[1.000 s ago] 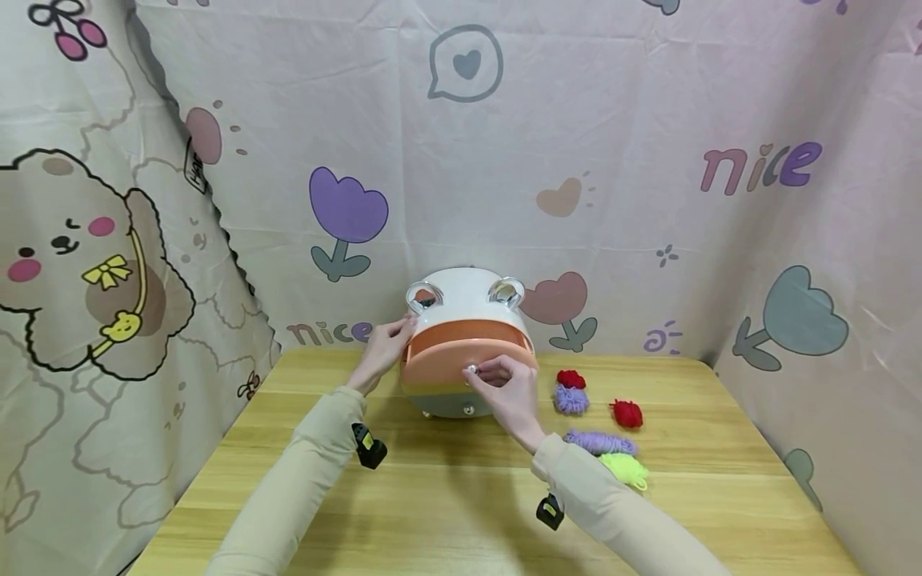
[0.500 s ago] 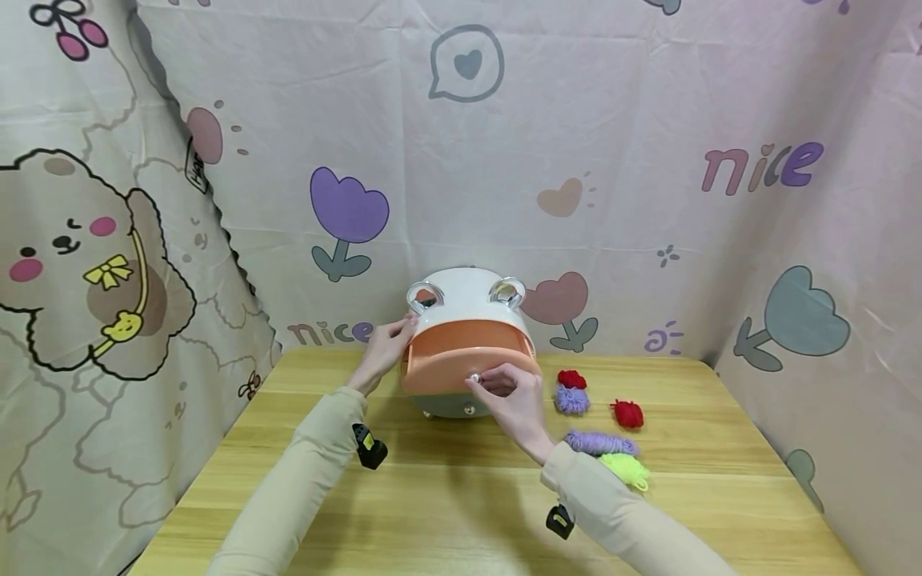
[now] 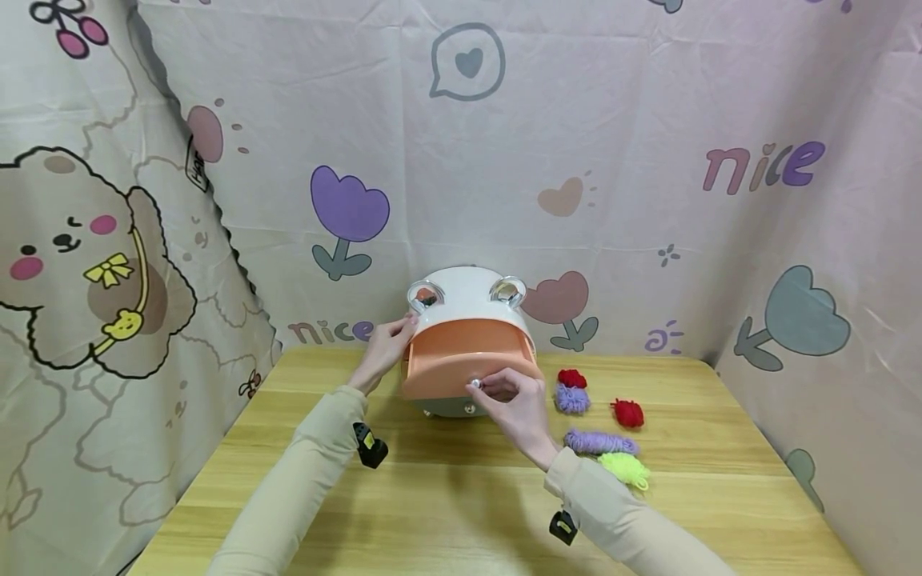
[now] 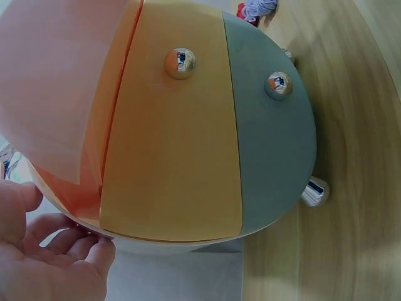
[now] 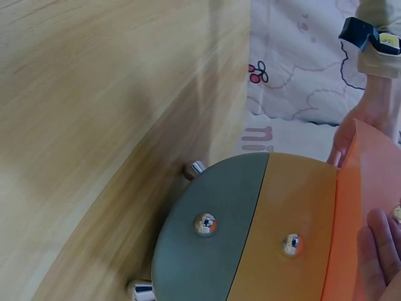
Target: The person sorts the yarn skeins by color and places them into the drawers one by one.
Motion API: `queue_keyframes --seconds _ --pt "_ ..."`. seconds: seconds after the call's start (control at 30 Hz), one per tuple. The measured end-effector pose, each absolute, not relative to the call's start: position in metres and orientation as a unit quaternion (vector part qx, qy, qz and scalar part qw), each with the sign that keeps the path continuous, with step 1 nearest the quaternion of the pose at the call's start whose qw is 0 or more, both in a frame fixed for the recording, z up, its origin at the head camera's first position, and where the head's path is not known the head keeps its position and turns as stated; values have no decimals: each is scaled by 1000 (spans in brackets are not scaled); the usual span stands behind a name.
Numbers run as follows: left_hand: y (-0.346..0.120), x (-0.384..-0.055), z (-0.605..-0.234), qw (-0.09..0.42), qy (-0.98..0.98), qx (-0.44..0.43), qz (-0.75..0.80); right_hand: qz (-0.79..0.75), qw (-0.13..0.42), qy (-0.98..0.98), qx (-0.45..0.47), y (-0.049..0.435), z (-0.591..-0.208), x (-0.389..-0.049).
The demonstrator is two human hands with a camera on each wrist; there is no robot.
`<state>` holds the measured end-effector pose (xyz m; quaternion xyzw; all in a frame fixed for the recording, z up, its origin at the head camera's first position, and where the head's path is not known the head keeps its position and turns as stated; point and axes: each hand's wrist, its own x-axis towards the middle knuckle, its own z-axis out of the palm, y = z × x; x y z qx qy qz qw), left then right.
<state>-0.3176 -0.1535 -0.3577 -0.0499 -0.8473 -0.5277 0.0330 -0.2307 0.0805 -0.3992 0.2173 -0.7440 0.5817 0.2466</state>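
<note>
A small rounded drawer cabinet (image 3: 464, 290) with a white top and two shiny rings stands on the table. Its orange top drawer (image 3: 435, 374) is pulled out and tilts forward. My right hand (image 3: 520, 406) pinches that drawer's silvery knob (image 3: 476, 384) between thumb and fingers. At the cabinet's left side, my left hand (image 3: 383, 352) grips the edge, fingers curled against it in the left wrist view. Below the orange drawer, the yellow drawer (image 4: 169, 144) and the grey-green drawer (image 4: 272, 144) are closed, each with a round knob. The orange drawer's inside bottom is hidden.
Right of the cabinet lie a red yarn bundle (image 3: 571, 378) against a purple yarn bundle (image 3: 572, 400), another red bundle (image 3: 628, 414), a long purple skein (image 3: 601, 442) and a yellow-green skein (image 3: 625, 470). A printed curtain (image 3: 461, 200) hangs behind the wooden table (image 3: 432, 512).
The orange drawer has come further out and down, its opening wider. My right hand has moved slightly toward me and down with the knob. My left hand has stayed in place.
</note>
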Motion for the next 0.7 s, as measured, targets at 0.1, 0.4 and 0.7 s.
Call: queue_keyframes --seconds 0.1,0.4,0.7 --pt "-153 -318 -358 33 -845 -50 -531 578 250 -743 225 81 -399 -231" --pt "-153 -318 -358 30 -843 -51 -535 574 252 -745 229 82 -401 -232" --pt "-153 -318 -358 30 -842 -48 -536 579 248 -741 234 84 -403 -233"
